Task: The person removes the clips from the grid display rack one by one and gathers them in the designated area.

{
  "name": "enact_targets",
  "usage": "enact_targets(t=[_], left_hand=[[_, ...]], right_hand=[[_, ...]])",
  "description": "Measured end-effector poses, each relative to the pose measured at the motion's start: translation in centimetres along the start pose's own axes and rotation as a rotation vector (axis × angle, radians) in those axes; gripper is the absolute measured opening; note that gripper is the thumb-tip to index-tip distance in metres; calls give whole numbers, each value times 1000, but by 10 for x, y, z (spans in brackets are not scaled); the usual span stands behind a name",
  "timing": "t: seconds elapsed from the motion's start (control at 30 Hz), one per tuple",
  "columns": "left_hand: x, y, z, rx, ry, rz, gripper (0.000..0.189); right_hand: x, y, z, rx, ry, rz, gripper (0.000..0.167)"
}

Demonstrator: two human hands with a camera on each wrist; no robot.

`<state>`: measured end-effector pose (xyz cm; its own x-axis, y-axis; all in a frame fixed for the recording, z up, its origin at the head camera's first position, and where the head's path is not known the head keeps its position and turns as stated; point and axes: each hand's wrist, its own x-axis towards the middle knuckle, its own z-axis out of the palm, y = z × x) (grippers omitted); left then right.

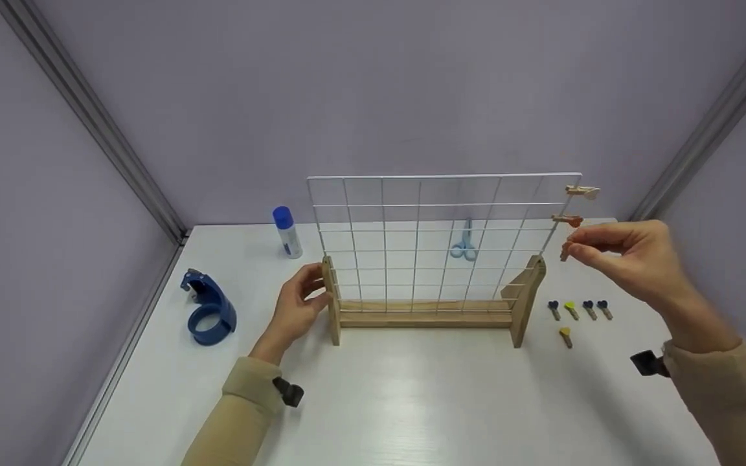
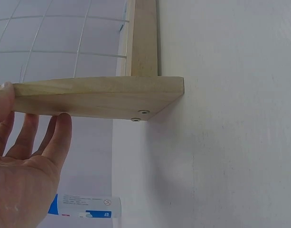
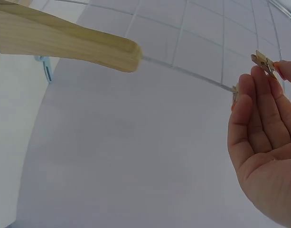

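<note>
A white wire grid (image 1: 418,204) stands upright in a wooden stand (image 1: 425,319). My left hand (image 1: 294,307) holds the stand's left side panel (image 2: 98,97), thumb at one edge and fingers behind it. Off the grid's right edge, my right hand (image 1: 638,259) pinches a small wooden clothespin (image 3: 263,62) between thumb and fingertips. Two more clothespins are clipped on that edge: a pale one (image 1: 581,191) near the top corner and an orange-ended one (image 1: 567,221) below it. Several clothespins with dark blue or yellow heads, such as a yellow one (image 1: 565,336), lie on the table at right.
At the left is a blue tape dispenser (image 1: 212,310). A glue stick (image 1: 287,232) with a blue cap stands behind my left hand. Light blue scissors (image 1: 464,249) show through the grid. Grey walls enclose the white table (image 1: 399,401) at back and sides.
</note>
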<state>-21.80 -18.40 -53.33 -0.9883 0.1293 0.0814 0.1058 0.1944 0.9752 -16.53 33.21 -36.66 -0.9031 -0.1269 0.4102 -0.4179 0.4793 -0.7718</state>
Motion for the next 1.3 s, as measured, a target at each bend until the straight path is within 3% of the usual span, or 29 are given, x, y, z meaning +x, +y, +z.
enact_targets(t=[0.2,0.4,0.73,1.03,1.3], left_hand=[[0,-1,0,-20,-11,15,56],[0,-2,-1,-14,-6,17,57],[1,-1,-2,-22,-14,17,56],[0,-3,-3,-12,-16,26,56],[1,-2,-2,-13,-22,21,56]], right_hand=[[-22,29,-1,12,11,64,11],[-44,60,-5,39,32,183,19],[-82,119,-6,16,-7,378,29],[-102,161,-2,-102,-141,639,49],[-105,177,2,-145,-227,740,47]])
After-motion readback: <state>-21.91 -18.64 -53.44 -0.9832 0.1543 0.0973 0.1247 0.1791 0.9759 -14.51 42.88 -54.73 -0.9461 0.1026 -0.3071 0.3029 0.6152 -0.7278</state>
